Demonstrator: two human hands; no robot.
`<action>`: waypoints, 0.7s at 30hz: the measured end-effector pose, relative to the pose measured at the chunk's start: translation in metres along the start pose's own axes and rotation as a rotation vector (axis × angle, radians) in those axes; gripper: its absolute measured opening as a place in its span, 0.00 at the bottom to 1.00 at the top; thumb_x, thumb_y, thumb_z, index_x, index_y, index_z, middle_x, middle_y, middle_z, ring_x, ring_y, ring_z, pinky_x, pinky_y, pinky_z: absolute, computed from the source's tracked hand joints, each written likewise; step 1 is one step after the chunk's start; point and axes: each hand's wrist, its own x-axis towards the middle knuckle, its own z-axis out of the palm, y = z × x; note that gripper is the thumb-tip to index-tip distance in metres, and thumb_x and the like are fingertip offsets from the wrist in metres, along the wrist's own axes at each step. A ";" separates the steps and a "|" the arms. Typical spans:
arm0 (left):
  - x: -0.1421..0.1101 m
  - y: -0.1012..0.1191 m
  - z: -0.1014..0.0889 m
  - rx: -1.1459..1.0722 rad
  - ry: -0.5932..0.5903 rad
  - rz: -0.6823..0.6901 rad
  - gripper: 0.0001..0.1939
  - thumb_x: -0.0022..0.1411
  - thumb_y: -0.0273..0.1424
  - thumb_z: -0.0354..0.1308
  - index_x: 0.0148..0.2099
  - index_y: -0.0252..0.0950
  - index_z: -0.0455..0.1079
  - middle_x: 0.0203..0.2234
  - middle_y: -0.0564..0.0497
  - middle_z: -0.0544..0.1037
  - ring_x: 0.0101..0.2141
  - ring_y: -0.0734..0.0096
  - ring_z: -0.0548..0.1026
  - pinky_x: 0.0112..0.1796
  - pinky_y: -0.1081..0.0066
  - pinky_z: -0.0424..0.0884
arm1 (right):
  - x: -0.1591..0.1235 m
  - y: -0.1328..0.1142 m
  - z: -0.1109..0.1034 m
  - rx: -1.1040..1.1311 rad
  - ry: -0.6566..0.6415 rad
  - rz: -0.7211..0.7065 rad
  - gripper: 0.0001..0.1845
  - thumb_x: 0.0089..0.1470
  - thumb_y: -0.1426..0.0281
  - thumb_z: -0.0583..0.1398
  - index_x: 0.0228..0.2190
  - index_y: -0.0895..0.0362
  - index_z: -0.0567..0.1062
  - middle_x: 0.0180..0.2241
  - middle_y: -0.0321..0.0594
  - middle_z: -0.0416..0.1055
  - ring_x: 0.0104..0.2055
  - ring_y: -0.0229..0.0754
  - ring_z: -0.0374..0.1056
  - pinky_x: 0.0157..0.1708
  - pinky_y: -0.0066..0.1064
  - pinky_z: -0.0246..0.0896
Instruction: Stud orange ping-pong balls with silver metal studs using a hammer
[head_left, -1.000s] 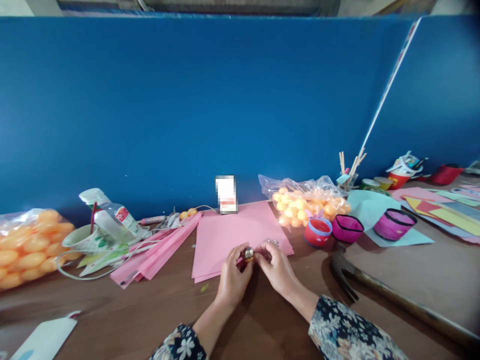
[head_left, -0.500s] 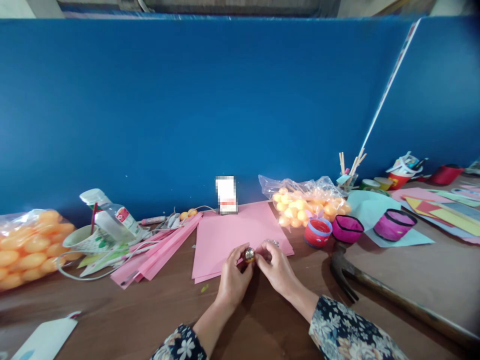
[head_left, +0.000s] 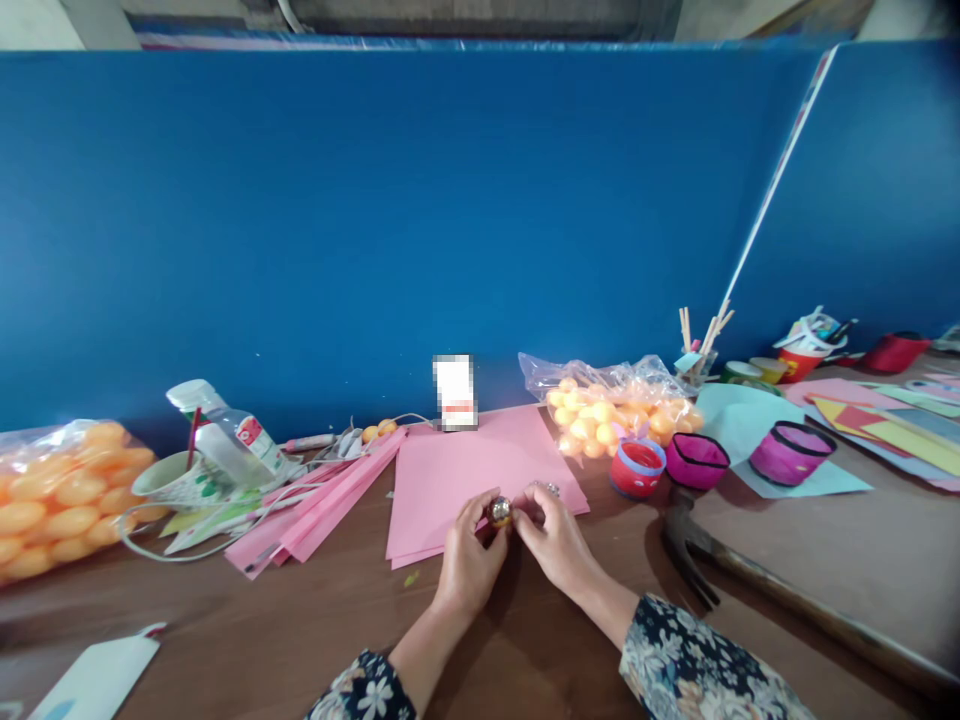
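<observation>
Between the thumb and fingers of my left hand [head_left: 471, 555] is a small shiny gold-coloured ball [head_left: 500, 512], perhaps a bell. My right hand [head_left: 556, 540] is close on its right side, thumb and forefinger pinched together by the ball. What those right fingertips hold, if anything, is too small to make out. Just behind the right fingers lie small silvery pieces [head_left: 552, 489], partly covered by the hand. Both hands are over the table's near side, at the front edge of a stack of pink paper sheets [head_left: 472, 470].
Right of my hands lie a hammer [head_left: 765, 570], a red cup [head_left: 637, 468], magenta fabric rings [head_left: 697, 460] and a bag of orange balls [head_left: 607, 410]. On the left are pink strips [head_left: 330, 510], a tilted bottle [head_left: 232, 435] and another ball bag [head_left: 67, 490]. A blue partition [head_left: 450, 200] stands behind.
The view has shifted very slightly, so everything sits a little lower and to the right. My hands keep the same hold around the gold-coloured ball.
</observation>
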 end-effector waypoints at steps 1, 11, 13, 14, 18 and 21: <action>0.000 0.000 0.000 0.001 0.000 -0.002 0.20 0.52 0.26 0.54 0.49 0.37 0.65 0.45 0.45 0.70 0.46 0.63 0.70 0.46 0.64 0.68 | 0.000 -0.001 0.000 0.004 -0.004 0.000 0.01 0.48 0.73 0.54 0.27 0.56 0.67 0.28 0.37 0.69 0.31 0.40 0.68 0.34 0.31 0.63; 0.000 0.002 0.000 -0.032 0.006 -0.028 0.20 0.51 0.26 0.55 0.48 0.37 0.66 0.45 0.45 0.71 0.46 0.63 0.70 0.46 0.64 0.68 | -0.001 -0.002 0.000 0.020 0.001 -0.004 0.02 0.48 0.74 0.55 0.27 0.56 0.67 0.28 0.37 0.69 0.31 0.41 0.67 0.33 0.31 0.63; 0.000 0.001 0.000 -0.046 0.004 -0.029 0.20 0.51 0.26 0.56 0.49 0.37 0.65 0.45 0.45 0.71 0.46 0.63 0.70 0.46 0.63 0.67 | -0.001 -0.002 0.000 0.020 0.002 -0.008 0.02 0.49 0.73 0.55 0.27 0.56 0.67 0.28 0.37 0.69 0.31 0.41 0.67 0.33 0.31 0.63; 0.000 0.001 0.000 -0.054 0.004 -0.027 0.20 0.51 0.26 0.56 0.49 0.37 0.65 0.45 0.45 0.71 0.46 0.63 0.70 0.46 0.64 0.67 | -0.001 -0.001 0.000 0.019 0.007 -0.010 0.02 0.49 0.73 0.55 0.27 0.55 0.67 0.27 0.37 0.69 0.31 0.41 0.67 0.33 0.30 0.63; 0.001 0.000 -0.001 -0.063 0.002 -0.037 0.20 0.51 0.26 0.55 0.49 0.36 0.65 0.45 0.44 0.72 0.46 0.63 0.70 0.46 0.63 0.68 | -0.001 -0.002 0.000 0.022 -0.005 -0.004 0.03 0.49 0.73 0.54 0.27 0.56 0.68 0.27 0.37 0.70 0.30 0.40 0.68 0.31 0.30 0.62; 0.002 0.001 -0.001 -0.075 0.015 -0.050 0.19 0.50 0.27 0.56 0.47 0.36 0.66 0.44 0.44 0.72 0.45 0.62 0.71 0.44 0.64 0.69 | -0.001 -0.002 0.000 0.004 0.000 0.000 0.03 0.49 0.73 0.54 0.27 0.56 0.68 0.26 0.37 0.70 0.30 0.40 0.68 0.31 0.30 0.62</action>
